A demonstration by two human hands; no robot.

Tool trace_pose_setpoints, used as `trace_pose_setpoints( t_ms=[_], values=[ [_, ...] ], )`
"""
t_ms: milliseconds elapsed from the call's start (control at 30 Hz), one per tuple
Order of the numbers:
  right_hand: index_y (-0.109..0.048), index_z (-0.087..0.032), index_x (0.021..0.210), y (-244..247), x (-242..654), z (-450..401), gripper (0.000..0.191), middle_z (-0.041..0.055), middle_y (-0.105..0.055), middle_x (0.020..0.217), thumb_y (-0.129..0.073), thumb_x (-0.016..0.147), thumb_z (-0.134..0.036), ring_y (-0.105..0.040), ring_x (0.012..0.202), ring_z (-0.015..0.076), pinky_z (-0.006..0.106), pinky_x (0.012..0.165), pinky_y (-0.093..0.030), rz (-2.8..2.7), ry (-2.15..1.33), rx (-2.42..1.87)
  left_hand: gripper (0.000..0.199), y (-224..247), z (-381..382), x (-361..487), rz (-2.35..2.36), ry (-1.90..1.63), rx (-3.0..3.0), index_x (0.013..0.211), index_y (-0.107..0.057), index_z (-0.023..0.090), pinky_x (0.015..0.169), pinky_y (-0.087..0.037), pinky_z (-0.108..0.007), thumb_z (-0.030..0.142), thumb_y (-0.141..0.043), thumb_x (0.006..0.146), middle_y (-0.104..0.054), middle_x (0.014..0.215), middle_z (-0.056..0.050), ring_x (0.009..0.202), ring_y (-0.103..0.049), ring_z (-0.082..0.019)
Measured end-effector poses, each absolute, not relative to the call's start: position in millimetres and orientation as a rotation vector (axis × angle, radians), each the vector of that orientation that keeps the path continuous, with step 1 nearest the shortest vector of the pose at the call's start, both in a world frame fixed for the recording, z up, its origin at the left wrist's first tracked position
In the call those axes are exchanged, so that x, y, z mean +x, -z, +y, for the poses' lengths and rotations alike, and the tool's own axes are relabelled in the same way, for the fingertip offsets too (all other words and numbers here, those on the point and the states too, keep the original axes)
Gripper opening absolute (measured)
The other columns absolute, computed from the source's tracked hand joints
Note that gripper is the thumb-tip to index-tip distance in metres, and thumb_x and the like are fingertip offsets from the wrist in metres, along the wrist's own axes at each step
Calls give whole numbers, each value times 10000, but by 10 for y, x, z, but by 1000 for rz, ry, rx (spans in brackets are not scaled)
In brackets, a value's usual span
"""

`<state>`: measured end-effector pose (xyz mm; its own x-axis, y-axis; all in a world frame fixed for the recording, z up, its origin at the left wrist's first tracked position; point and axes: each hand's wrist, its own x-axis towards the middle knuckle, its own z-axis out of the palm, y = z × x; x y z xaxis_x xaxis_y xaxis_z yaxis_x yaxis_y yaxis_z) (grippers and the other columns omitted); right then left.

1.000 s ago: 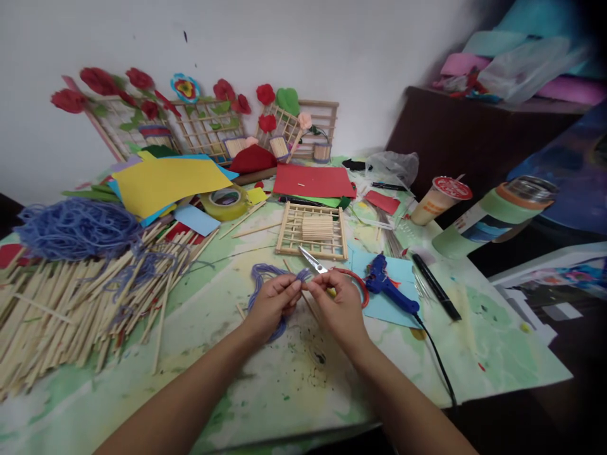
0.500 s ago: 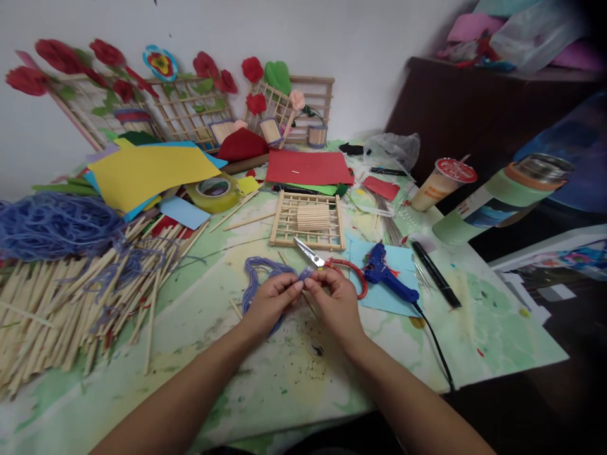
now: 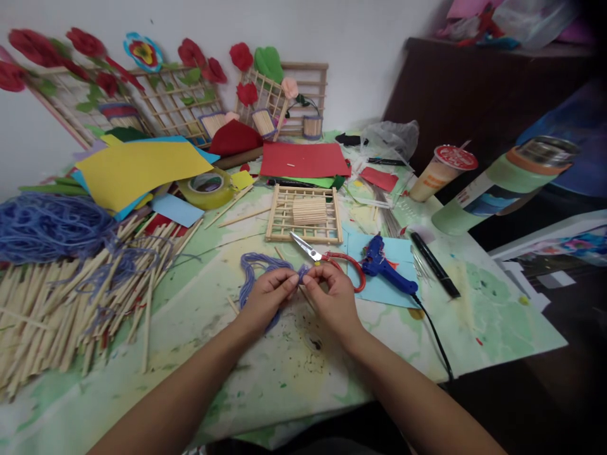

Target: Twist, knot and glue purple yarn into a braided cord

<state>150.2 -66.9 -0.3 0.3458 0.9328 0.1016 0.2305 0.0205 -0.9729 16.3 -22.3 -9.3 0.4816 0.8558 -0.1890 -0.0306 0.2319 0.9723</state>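
Blue-purple yarn [image 3: 251, 270] lies in a loose loop on the table, and one end of it runs up to my fingertips. My left hand [image 3: 269, 296] is closed in a pinch on the yarn. Close beside it, my right hand [image 3: 331, 297] also pinches at the yarn between thumb and forefinger. The fingertips hide part of what they grip. Just beyond my right hand lie red-handled scissors [image 3: 348, 258], blades pointing away to the left. Behind them, a small lattice of wooden sticks [image 3: 303, 213] lies flat with a panel of short sticks on it.
A blue glue gun [image 3: 386, 268] rests on light-blue paper at right, near a black marker [image 3: 435, 265]. A drink cup [image 3: 441, 172] and green bottle [image 3: 502, 183] stand beyond. Wooden sticks [image 3: 61, 309] and a yarn heap [image 3: 52, 227] fill the left. Tape [image 3: 208, 189] lies behind.
The view has shifted slightly. My fingertips have moved a little apart, showing a bit more yarn between them. Both hands still pinch it.
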Motion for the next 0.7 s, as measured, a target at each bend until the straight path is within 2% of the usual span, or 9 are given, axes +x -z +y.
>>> trace_pose_setpoints(
  t_ms=[167,300,400,500,700],
  values=[
    [-561,-183,691,4,1474,-676,93,10,-572,684,-554,748,-255,-529,672,152,292,663,-435,-1138,-787,-1515,377,86,-222,198,965,-766,1144,731,-576,142,419,-182,-201,496,-701,699,-378,484,72,432,-275,-55],
    [-553,-190,699,-15,1470,-693,69,8,-555,698,-552,751,-234,-524,692,157,303,685,-428,-1205,-702,-1545,343,81,-221,195,1008,-785,1133,757,-584,151,422,-199,-204,482,-670,726,-365,470,79,419,-276,-63],
    [-545,-195,695,-44,1487,-703,72,8,-549,706,-547,763,-217,-522,703,158,302,686,-424,-1263,-599,-1533,284,59,-219,171,1059,-808,1329,737,-617,153,478,-290,-214,435,-637,767,-463,531,40,488,-381,-92],
    [-545,-198,703,-58,1510,-706,71,16,-560,724,-543,774,-202,-524,714,160,300,681,-422,-1311,-498,-1513,240,23,-211,146,1095,-827,1607,748,-660,158,608,-384,-239,383,-599,805,-603,673,-15,642,-513,-141],
    [-559,-199,717,-47,1544,-709,58,19,-560,724,-553,768,-172,-531,730,167,313,703,-420,-1368,-371,-1486,205,-31,-194,118,1126,-837,1875,795,-676,178,683,-397,-263,328,-547,848,-667,753,-38,718,-572,-169]
  ],
)
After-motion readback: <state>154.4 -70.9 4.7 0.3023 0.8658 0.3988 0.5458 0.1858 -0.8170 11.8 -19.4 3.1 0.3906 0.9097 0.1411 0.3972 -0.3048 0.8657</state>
